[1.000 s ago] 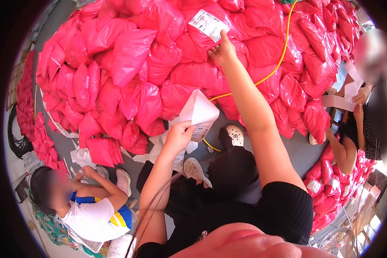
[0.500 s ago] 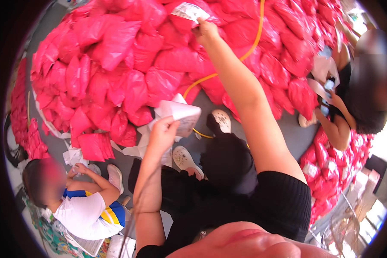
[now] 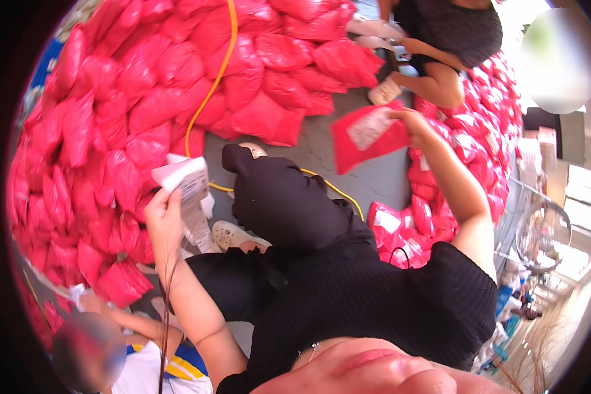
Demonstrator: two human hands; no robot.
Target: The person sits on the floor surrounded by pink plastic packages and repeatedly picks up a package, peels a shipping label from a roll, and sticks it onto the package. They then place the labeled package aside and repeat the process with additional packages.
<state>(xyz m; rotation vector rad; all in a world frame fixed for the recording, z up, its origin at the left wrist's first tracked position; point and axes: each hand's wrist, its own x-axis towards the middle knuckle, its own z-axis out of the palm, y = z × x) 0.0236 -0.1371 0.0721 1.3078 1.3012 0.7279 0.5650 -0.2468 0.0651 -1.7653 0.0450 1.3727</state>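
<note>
Out to the right, my right hand [image 3: 412,126] grips the upper corner of a red-pink plastic mailer bag [image 3: 341,146]. A white printed label [image 3: 372,128] lies on the bag's face. The bag hangs tilted above the grey floor, beside a pile of labelled bags. On the left, my left hand [image 3: 164,213] is closed, thumb against fingers, on a strip of printed white labels [image 3: 194,180]. The strip's top is folded over, and its lower part trails down toward my light perforated shoe.
A big heap of pink bags [image 3: 151,105] spreads across the left and far side, crossed by a yellow cord [image 3: 218,79]. Labelled pink bags [image 3: 466,157] are piled at right. One person [image 3: 450,29] crouches at far right, another [image 3: 154,368] sits at near left.
My right hand has swung from the far heap to the right, carrying a labelled pink bag. My left hand still holds the label strip. The whole view has turned to the right.
</note>
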